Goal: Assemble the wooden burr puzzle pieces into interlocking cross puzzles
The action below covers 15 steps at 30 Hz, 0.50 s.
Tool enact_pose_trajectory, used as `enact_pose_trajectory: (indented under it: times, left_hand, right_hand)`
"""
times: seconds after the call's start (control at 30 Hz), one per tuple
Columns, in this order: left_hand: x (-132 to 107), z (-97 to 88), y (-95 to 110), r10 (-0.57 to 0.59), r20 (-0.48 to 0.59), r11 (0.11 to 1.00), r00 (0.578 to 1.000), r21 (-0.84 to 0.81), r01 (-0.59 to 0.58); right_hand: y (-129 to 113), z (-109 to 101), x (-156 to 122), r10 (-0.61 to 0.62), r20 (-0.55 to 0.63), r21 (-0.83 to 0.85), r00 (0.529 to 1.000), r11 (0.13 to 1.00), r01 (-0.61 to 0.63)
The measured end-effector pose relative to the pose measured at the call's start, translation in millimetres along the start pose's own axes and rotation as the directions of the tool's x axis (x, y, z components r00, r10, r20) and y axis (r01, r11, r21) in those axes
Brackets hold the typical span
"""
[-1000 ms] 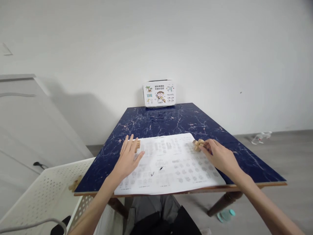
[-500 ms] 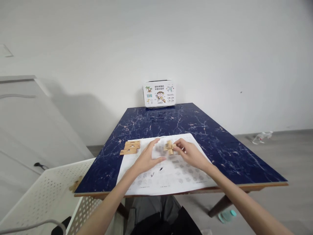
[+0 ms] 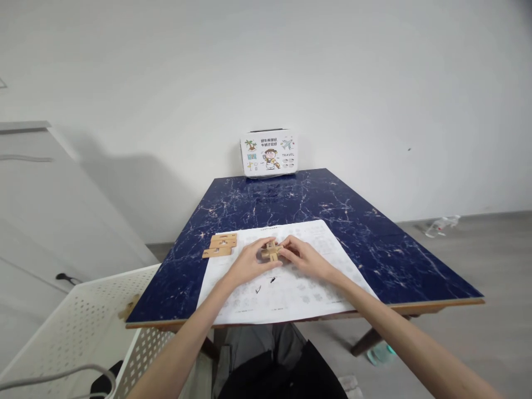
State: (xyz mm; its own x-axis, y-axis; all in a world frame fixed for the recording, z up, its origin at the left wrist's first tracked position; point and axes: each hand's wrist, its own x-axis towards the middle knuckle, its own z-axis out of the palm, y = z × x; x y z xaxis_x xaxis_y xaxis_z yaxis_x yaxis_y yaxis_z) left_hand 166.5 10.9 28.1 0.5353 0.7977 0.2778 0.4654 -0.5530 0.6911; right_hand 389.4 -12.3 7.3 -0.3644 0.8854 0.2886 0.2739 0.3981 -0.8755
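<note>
A small cross-shaped wooden interlocking puzzle [image 3: 272,251] is held between my two hands above a printed sheet. My left hand [image 3: 248,265] curves round its left side, fingers at the far edge and thumb at the near edge. From the right, my right hand [image 3: 306,258] pinches one arm of the puzzle, fingertips partly covering it. Beneath both hands lies the white paper sheet [image 3: 266,310], with faint printed diagrams. Left of my left hand, several flat notched wooden pieces [image 3: 221,244] rest side by side, overlapping the sheet's edge.
A white case [image 3: 269,154] with cartoon prints stands against the wall at the far end of the blue marbled table [image 3: 357,238]. Two small dark marks or bits [image 3: 272,280] show on the sheet. A white perforated basket [image 3: 83,310] stands at the lower left.
My right hand has moved left with the wooden puzzle. My left hand, earlier apart from it with fingers spread, now closes round it. The view has shifted slightly.
</note>
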Motion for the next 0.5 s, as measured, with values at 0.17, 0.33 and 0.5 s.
enact_pose_trajectory:
  times: [0.17, 0.33, 0.5]
  left_hand:
    - [0.8, -1.4, 2.5, -0.033, 0.015, 0.999, 0.999, -0.031, 0.033]
    - [1.0, -3.1, 7.5, -0.080, 0.039, 0.994, 0.996, -0.069, 0.083]
    - [1.4, -2.8, 9.1, -0.089, 0.037, 0.990, 0.995, -0.104, 0.093]
  right_hand:
    - [-3.9, 0.1, -2.2, 0.000, 0.006, -0.019, 1.000, 1.000, 0.001]
    - [-5.8, 1.0, -4.4, -0.058, 0.002, -0.032, 0.998, 0.998, 0.058]
    - [-5.4, 1.3, -4.5, -0.108, -0.034, -0.052, 0.994, 0.993, 0.106]
